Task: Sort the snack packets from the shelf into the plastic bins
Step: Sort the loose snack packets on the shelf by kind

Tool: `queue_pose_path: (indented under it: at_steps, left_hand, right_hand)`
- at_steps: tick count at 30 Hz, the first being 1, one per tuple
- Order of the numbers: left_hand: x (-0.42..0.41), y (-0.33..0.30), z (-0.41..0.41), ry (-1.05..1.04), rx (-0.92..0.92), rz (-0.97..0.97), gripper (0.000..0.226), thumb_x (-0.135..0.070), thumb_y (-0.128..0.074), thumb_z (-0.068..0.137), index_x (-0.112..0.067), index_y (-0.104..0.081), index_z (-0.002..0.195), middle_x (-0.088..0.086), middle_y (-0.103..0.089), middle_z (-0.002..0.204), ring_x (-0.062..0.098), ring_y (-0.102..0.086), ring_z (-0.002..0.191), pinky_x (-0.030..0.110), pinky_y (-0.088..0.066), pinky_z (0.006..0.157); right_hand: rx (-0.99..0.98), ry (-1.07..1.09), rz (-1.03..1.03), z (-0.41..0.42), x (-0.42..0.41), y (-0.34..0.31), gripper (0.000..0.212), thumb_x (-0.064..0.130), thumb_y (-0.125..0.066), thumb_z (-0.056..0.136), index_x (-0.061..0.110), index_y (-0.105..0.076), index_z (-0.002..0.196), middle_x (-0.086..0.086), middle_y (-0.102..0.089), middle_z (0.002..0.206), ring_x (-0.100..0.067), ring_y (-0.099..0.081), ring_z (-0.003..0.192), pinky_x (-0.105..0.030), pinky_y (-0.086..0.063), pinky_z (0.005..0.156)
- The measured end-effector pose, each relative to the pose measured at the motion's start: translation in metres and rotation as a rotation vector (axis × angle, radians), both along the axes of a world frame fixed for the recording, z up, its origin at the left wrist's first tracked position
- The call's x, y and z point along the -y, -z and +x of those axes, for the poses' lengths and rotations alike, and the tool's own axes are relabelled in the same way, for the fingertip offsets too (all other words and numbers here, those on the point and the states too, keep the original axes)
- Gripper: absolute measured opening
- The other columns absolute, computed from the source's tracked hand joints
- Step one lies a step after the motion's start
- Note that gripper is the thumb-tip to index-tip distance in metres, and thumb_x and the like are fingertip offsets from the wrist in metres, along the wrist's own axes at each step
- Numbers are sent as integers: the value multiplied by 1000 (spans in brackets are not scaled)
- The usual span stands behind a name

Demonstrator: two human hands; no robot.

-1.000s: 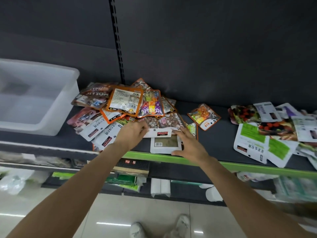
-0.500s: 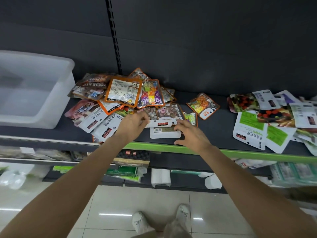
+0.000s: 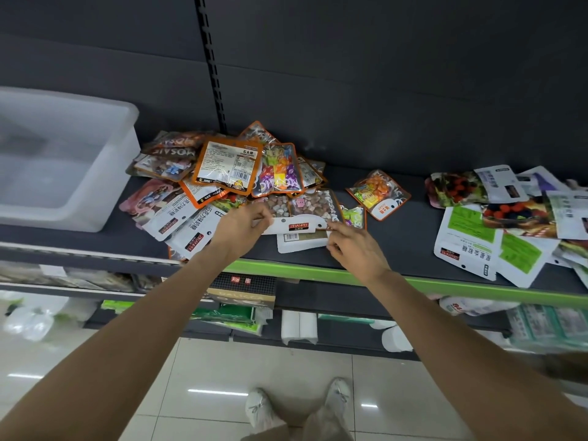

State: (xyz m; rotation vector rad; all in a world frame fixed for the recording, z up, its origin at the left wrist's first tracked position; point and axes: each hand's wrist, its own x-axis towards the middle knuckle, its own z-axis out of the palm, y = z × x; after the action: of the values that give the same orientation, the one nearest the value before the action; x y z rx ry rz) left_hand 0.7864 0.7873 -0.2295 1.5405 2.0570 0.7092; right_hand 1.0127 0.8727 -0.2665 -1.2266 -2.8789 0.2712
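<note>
A heap of snack packets (image 3: 229, 173) lies on the dark shelf (image 3: 397, 246), beside a clear plastic bin (image 3: 63, 160) at the left. At the front of the heap is a packet with a clear window and a white ZIRANPEI header (image 3: 297, 225). My left hand (image 3: 238, 230) pinches the header's left end. My right hand (image 3: 353, 246) pinches its right end, fingers curled. Under it lies a white packet with a barcode (image 3: 299, 241). A second pile of packets with green and white labels (image 3: 509, 224) sits at the right.
A lone orange-edged packet (image 3: 378, 194) lies between the two piles. The shelf has a green front edge (image 3: 445, 286). Lower shelves hold boxes and white rolls (image 3: 299, 326). My shoes (image 3: 264, 409) stand on a tiled floor below.
My right hand left the flat white barcode packet and moved to the right end of the ZIRANPEI packet, fingers curling. The left hand stayed at its left end.
</note>
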Motion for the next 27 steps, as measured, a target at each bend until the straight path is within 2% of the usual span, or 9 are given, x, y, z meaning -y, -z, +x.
queue_pose_path:
  at_steps: [2, 5, 9, 12, 15, 18, 21, 23, 27]
  left_hand:
    - [1, 0, 2, -9, 9, -2, 13, -23, -54, 95, -14, -62, 90, -4, -58, 83, 21, -57, 85, 26, -38, 67]
    - [0, -8, 3, -17, 30, 21, 12, -24, -53, 95, -16, -59, 88, -3, -57, 80, 18, -53, 79, 26, -34, 63]
    - [-5, -30, 10, 26, 52, 74, 9, -20, -52, 96, -19, -55, 88, 4, -67, 95, 24, -61, 89, 33, -47, 73]
    - [-12, -52, 26, 53, 69, 135, 11, -20, -50, 97, -14, -55, 90, 3, -60, 70, 21, -57, 65, 38, -48, 64]
    - [-28, -77, 50, 36, 86, 200, 13, -19, -48, 98, -10, -56, 92, -7, -50, 60, 4, -45, 51, 16, -34, 46]
    - [-57, -96, 79, 39, 102, 234, 13, -19, -50, 97, -13, -58, 88, -3, -62, 81, 14, -58, 76, 16, -35, 56]
    - [-96, -110, 116, 9, 97, 263, 13, -13, -51, 95, -10, -64, 93, 3, -67, 97, 19, -60, 96, 16, -34, 71]
    - [-128, -119, 149, -14, 89, 286, 16, -10, -51, 94, -5, -65, 97, 9, -68, 106, 23, -59, 103, 16, -34, 76]
    - [-190, -127, 229, -61, 123, 303, 15, -17, -50, 96, -9, -63, 99, 9, -67, 111, 27, -60, 104, 29, -42, 80]
  right_hand:
    - [-61, 23, 12, 0, 1, -5, 17, 16, -49, 96, 6, -63, 96, -7, -57, 133, -29, -63, 99, -37, -46, 92]
    - [-239, 159, -33, 0, -2, -22, 9, 13, -52, 95, 7, -57, 91, -9, -69, 94, -28, -63, 76, -33, -45, 62]
    - [-447, 240, -45, 12, -12, -50, 10, 16, -55, 95, 8, -59, 90, -6, -67, 86, -17, -56, 64, -34, -44, 58]
    - [-560, 304, -58, 28, -22, -72, 11, 18, -55, 95, 9, -60, 91, -5, -67, 82, -21, -60, 70, -39, -46, 63]
    - [-666, 312, -59, 50, -36, -89, 7, 16, -57, 94, 11, -58, 89, 1, -65, 81, -17, -62, 78, -40, -50, 69]
    - [-712, 381, -42, 80, -56, -106, 6, 15, -57, 94, 11, -58, 90, 2, -63, 80, -15, -61, 78, -35, -48, 70]
    - [-719, 452, -8, 124, -81, -118, 7, 12, -54, 95, 7, -59, 92, -2, -65, 85, -16, -61, 81, -33, -48, 72]
    - [-701, 484, 20, 161, -100, -126, 6, 10, -52, 95, 9, -56, 91, -3, -64, 83, -18, -62, 79, -35, -48, 70]
    - [-684, 536, 204, 239, -138, -143, 5, 4, -51, 93, 6, -55, 92, -10, -62, 77, -22, -56, 66, -31, -37, 57]
